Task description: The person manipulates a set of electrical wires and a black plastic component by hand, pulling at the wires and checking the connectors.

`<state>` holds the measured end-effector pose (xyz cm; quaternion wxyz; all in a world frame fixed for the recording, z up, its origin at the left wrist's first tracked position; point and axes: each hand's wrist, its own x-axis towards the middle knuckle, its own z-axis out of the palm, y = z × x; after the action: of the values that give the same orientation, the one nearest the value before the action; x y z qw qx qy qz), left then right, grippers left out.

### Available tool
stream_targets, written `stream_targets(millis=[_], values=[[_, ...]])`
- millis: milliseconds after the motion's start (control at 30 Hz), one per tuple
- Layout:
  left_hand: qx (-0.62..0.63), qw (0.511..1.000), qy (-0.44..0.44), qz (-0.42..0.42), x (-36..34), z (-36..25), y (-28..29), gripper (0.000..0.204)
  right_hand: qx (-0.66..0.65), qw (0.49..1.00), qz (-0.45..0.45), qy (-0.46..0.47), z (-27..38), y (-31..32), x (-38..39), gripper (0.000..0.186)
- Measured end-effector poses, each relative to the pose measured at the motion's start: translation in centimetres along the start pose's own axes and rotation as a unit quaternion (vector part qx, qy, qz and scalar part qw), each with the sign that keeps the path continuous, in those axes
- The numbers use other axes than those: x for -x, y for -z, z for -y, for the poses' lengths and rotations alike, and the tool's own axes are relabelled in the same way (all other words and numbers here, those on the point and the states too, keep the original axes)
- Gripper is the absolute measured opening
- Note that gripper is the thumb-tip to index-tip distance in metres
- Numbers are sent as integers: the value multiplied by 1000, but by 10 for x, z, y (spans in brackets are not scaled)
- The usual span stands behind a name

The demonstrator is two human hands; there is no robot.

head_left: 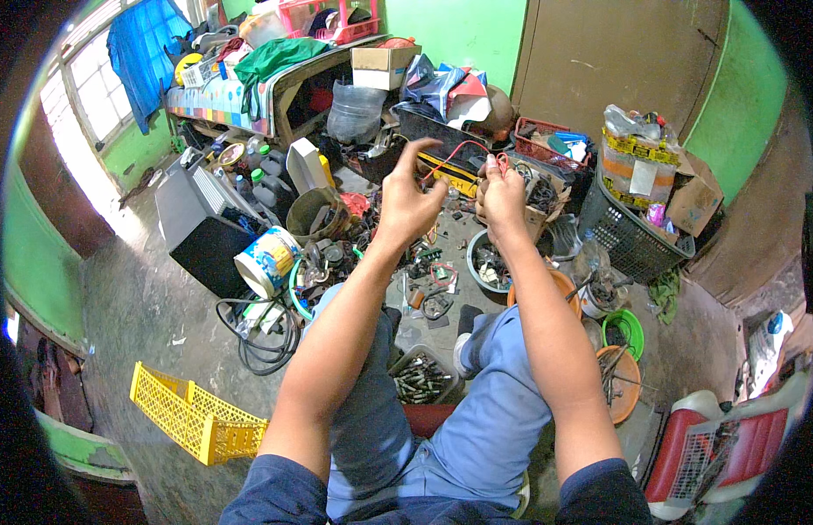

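Note:
My left hand [408, 197] and my right hand [501, 194] are raised in front of me, a short gap between them. A thin red wire [459, 150] arcs from the left fingertips to the right. Both hands pinch it, and my right hand also grips a small bundle of wire ends at its top. Below the hands lies a heap of small electronic parts [428, 271] on the floor. I sit with my legs in blue trousers [476, 420] stretched toward the heap.
A grey bowl of parts [485, 262], an orange bowl [560, 284], a green bowl [625, 328] and a dark plastic basket [630, 236] stand to the right. A yellow crate [196, 416], black cables [262, 337], a black speaker box [201, 232] and a paint bucket [266, 260] lie left. A small tray of screws [421, 376] rests between my knees.

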<state>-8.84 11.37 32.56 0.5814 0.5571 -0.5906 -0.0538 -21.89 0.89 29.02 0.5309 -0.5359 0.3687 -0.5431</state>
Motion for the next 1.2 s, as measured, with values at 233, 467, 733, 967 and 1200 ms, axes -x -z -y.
stream_targets(millis=[233,467,733,967,1200], values=[[12,1000,-3,5,3,-2,-8,34,-181,972,118,-92,19,2,15,29],[59,995,5,75,5,10,-12,44,-261,945,157,-115,22,3,16,31],[-117,980,-91,131,15,3,-17,67,-218,965,134,-62,11,1,9,39],[-180,965,-65,178,22,-8,-22,50,-177,981,68,-31,12,-3,10,38],[-79,989,-35,118,12,-2,-15,28,-341,935,14,-98,9,2,0,34]])
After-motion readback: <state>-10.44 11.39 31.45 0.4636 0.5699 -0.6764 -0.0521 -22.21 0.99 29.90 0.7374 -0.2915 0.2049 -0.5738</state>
